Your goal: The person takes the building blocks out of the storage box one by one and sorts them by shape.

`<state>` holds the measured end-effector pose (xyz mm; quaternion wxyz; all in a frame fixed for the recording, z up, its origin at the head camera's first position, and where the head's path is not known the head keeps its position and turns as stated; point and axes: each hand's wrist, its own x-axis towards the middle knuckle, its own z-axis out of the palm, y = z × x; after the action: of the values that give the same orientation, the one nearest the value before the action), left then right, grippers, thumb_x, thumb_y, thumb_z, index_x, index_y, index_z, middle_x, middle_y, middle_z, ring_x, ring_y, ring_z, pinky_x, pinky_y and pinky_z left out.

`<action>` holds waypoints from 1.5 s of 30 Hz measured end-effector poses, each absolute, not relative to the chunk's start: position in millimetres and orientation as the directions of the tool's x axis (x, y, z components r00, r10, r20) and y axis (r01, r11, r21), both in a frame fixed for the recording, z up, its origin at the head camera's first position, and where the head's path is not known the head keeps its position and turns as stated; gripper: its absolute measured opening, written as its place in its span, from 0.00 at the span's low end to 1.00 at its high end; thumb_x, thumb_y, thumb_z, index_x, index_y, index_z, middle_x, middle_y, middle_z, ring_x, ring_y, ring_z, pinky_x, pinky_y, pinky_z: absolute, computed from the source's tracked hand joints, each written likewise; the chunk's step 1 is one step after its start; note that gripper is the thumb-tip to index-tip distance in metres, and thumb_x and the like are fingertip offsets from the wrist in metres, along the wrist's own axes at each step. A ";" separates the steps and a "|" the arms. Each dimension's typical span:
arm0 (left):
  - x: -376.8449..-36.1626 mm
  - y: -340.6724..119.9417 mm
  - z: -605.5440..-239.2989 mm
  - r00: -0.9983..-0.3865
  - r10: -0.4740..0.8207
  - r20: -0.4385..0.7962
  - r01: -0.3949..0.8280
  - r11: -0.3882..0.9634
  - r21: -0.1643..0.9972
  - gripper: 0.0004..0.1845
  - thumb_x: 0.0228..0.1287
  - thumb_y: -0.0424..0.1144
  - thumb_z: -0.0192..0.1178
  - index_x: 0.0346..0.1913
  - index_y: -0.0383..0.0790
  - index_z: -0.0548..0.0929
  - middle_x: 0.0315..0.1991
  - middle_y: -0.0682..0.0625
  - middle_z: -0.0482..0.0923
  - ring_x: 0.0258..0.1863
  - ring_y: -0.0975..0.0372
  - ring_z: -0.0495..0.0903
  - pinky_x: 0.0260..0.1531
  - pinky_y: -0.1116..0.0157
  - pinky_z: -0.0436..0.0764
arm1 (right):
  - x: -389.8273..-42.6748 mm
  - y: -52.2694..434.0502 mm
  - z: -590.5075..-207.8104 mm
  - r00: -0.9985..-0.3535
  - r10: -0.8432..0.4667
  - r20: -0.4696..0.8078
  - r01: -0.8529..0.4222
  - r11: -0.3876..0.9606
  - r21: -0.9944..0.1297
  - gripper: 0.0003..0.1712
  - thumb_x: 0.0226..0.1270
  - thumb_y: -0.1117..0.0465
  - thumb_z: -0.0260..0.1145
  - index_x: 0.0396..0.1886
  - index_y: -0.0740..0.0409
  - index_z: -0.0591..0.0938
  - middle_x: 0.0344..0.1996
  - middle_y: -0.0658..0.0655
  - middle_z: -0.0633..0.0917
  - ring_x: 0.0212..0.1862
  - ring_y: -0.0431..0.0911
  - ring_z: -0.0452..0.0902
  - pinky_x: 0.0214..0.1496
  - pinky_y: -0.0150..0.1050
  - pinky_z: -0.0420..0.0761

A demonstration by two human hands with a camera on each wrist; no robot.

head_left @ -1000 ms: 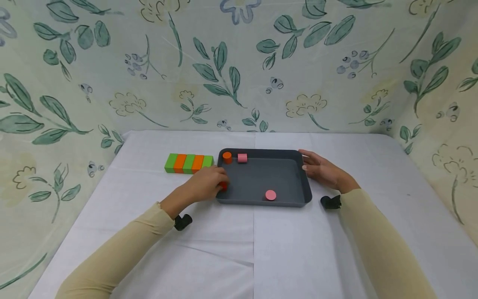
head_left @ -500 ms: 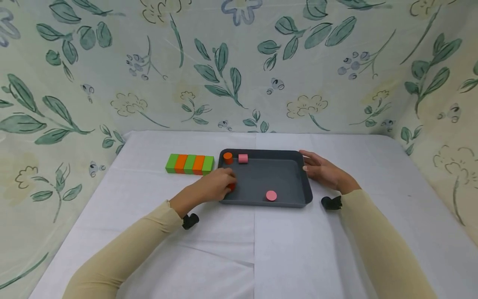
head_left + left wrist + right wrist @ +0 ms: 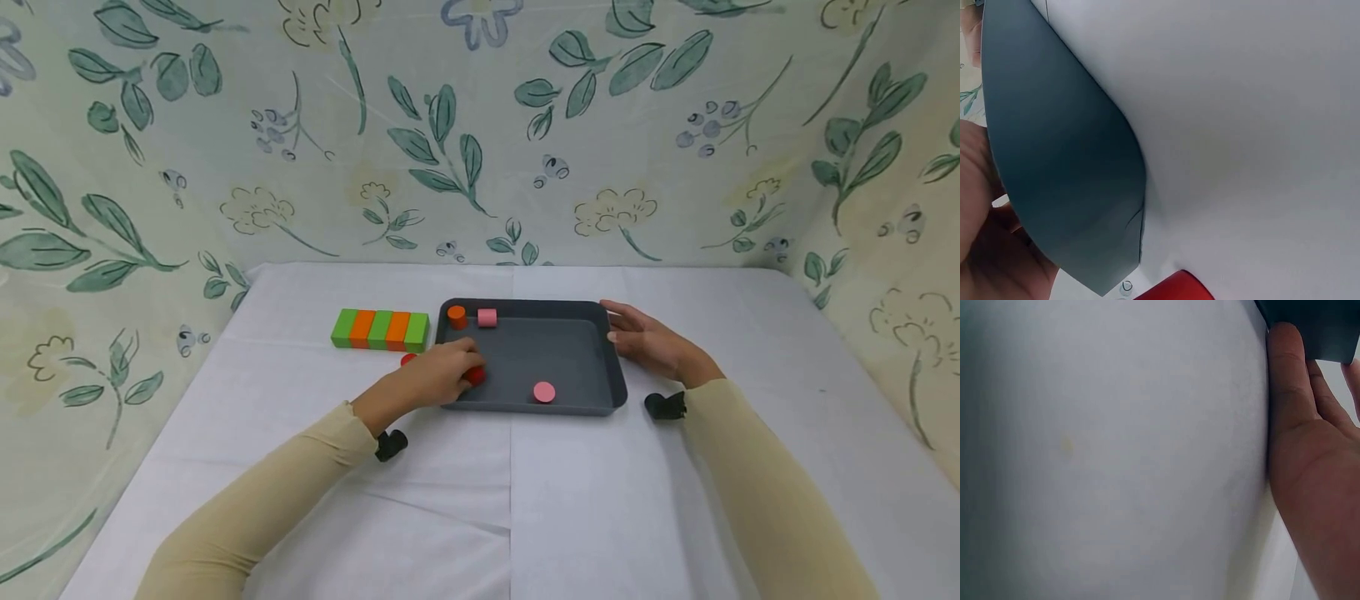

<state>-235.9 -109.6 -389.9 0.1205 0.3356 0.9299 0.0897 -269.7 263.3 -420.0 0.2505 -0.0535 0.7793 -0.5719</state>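
Tray (image 3: 615, 383) sits mid-table; block row (image 3: 380, 330) lies left of it; three cylinders inside

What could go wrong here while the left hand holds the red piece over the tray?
The left hand holds a red piece just above the tray's left rim; it might catch that rim. Another red piece lies on the table right behind the wrist, so the sleeve could knock it away.

A row of green and orange rectangular blocks (image 3: 380, 330) lies on the white cloth-covered surface (image 3: 510, 492). A small red round piece (image 3: 407, 360) sits just in front of that row. Behind the row hangs a pale fabric backdrop printed with green leaves (image 3: 450, 142).
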 end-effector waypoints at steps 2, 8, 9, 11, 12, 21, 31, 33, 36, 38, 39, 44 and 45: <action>-235.5 -108.7 -389.8 -0.748 0.645 -0.157 0.605 0.759 0.241 0.20 0.65 0.38 0.66 0.59 0.42 0.82 0.57 0.47 0.77 0.50 0.58 0.79 0.57 0.61 0.83 | -269.4 263.2 -419.6 -0.869 -0.370 -0.329 0.202 0.342 -0.918 0.45 0.76 0.59 0.56 0.81 0.45 0.41 0.81 0.61 0.41 0.81 0.61 0.37 0.80 0.62 0.46; -234.8 -108.0 -391.1 -0.748 0.649 -0.139 0.615 0.757 0.221 0.21 0.65 0.45 0.66 0.58 0.40 0.81 0.53 0.48 0.79 0.47 0.60 0.78 0.54 0.64 0.83 | -269.3 263.7 -419.1 -0.867 -0.371 -0.332 0.205 0.342 -0.917 0.45 0.75 0.59 0.56 0.81 0.46 0.41 0.81 0.61 0.40 0.82 0.61 0.37 0.80 0.62 0.45; -234.8 -108.2 -391.7 -0.746 0.652 -0.133 0.619 0.753 0.223 0.21 0.65 0.45 0.66 0.58 0.40 0.81 0.52 0.48 0.79 0.46 0.60 0.78 0.54 0.64 0.83 | -269.3 263.7 -419.0 -0.867 -0.372 -0.332 0.205 0.341 -0.917 0.45 0.75 0.59 0.57 0.81 0.46 0.41 0.81 0.61 0.40 0.82 0.61 0.37 0.80 0.62 0.45; -234.7 -108.9 -392.7 -0.743 0.658 -0.121 0.624 0.747 0.229 0.21 0.66 0.46 0.65 0.59 0.41 0.81 0.52 0.48 0.80 0.46 0.60 0.78 0.54 0.65 0.83 | -269.0 263.6 -418.7 -0.866 -0.375 -0.332 0.206 0.337 -0.919 0.45 0.75 0.59 0.56 0.81 0.46 0.41 0.81 0.61 0.41 0.82 0.61 0.37 0.80 0.62 0.45; -234.5 -109.3 -393.0 -0.741 0.662 -0.112 0.628 0.742 0.235 0.21 0.67 0.46 0.64 0.59 0.41 0.81 0.53 0.48 0.80 0.47 0.60 0.78 0.54 0.65 0.83 | -268.6 263.6 -418.4 -0.866 -0.376 -0.329 0.205 0.335 -0.920 0.45 0.75 0.59 0.56 0.81 0.46 0.41 0.81 0.61 0.41 0.82 0.61 0.37 0.80 0.62 0.45; -233.4 -110.9 -390.5 -0.739 0.673 -0.024 0.646 0.718 0.258 0.20 0.66 0.44 0.65 0.58 0.43 0.81 0.53 0.50 0.82 0.51 0.59 0.77 0.55 0.64 0.82 | -267.3 263.9 -418.7 -0.868 -0.374 -0.326 0.201 0.336 -0.920 0.45 0.75 0.59 0.56 0.81 0.45 0.41 0.81 0.61 0.40 0.81 0.61 0.37 0.80 0.62 0.45; -236.7 -113.6 -382.8 -0.779 0.627 -0.014 0.577 0.725 0.375 0.19 0.64 0.40 0.67 0.57 0.42 0.81 0.52 0.50 0.83 0.51 0.59 0.77 0.54 0.63 0.82 | -267.0 263.8 -419.4 -0.866 -0.381 -0.323 0.200 0.328 -0.923 0.45 0.76 0.60 0.55 0.81 0.46 0.41 0.81 0.61 0.41 0.82 0.61 0.37 0.80 0.62 0.45; -237.6 -114.8 -382.0 -0.785 0.619 0.000 0.572 0.725 0.385 0.19 0.63 0.40 0.68 0.56 0.42 0.81 0.51 0.50 0.83 0.49 0.59 0.77 0.53 0.63 0.82 | -267.3 263.5 -419.5 -0.866 -0.380 -0.324 0.200 0.331 -0.922 0.45 0.75 0.60 0.56 0.81 0.46 0.41 0.81 0.61 0.41 0.81 0.61 0.38 0.80 0.62 0.45; -238.3 -116.2 -381.0 -0.793 0.609 0.021 0.567 0.724 0.394 0.19 0.63 0.39 0.68 0.56 0.42 0.81 0.49 0.50 0.82 0.47 0.60 0.76 0.51 0.64 0.83 | -267.5 263.1 -419.5 -0.866 -0.381 -0.324 0.198 0.333 -0.922 0.45 0.75 0.60 0.55 0.81 0.46 0.41 0.81 0.61 0.41 0.81 0.61 0.37 0.80 0.63 0.45; -238.4 -116.8 -380.6 -0.792 0.610 0.031 0.570 0.721 0.394 0.20 0.63 0.40 0.68 0.57 0.41 0.81 0.49 0.50 0.82 0.46 0.60 0.76 0.51 0.64 0.83 | -267.6 262.9 -419.5 -0.867 -0.378 -0.325 0.199 0.335 -0.921 0.45 0.75 0.61 0.55 0.81 0.46 0.41 0.81 0.61 0.41 0.81 0.61 0.37 0.80 0.63 0.45; -238.4 -117.1 -380.5 -0.791 0.611 0.036 0.573 0.719 0.394 0.20 0.63 0.39 0.68 0.57 0.41 0.81 0.49 0.49 0.83 0.46 0.59 0.76 0.51 0.63 0.83 | -267.6 262.7 -419.3 -0.868 -0.376 -0.326 0.200 0.337 -0.920 0.45 0.75 0.61 0.55 0.81 0.46 0.41 0.81 0.61 0.41 0.81 0.61 0.37 0.80 0.63 0.45; -237.4 -118.1 -380.1 -0.781 0.623 0.046 0.590 0.711 0.382 0.21 0.64 0.39 0.67 0.59 0.40 0.81 0.51 0.49 0.83 0.49 0.58 0.77 0.55 0.61 0.83 | -267.9 261.2 -418.5 -0.869 -0.370 -0.329 0.201 0.343 -0.918 0.45 0.75 0.60 0.56 0.81 0.46 0.41 0.81 0.61 0.41 0.81 0.62 0.38 0.80 0.63 0.45; -237.2 -118.1 -380.1 -0.780 0.624 0.047 0.591 0.711 0.381 0.20 0.64 0.39 0.67 0.58 0.40 0.81 0.51 0.49 0.83 0.49 0.58 0.77 0.55 0.61 0.82 | -267.9 261.0 -418.4 -0.869 -0.369 -0.329 0.201 0.345 -0.917 0.45 0.75 0.60 0.56 0.81 0.46 0.41 0.81 0.61 0.41 0.81 0.62 0.38 0.80 0.63 0.45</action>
<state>-237.2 -118.1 -380.1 0.0427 0.3289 0.9238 0.1911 -267.9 261.0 -418.4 0.2501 -0.0540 0.7810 -0.5696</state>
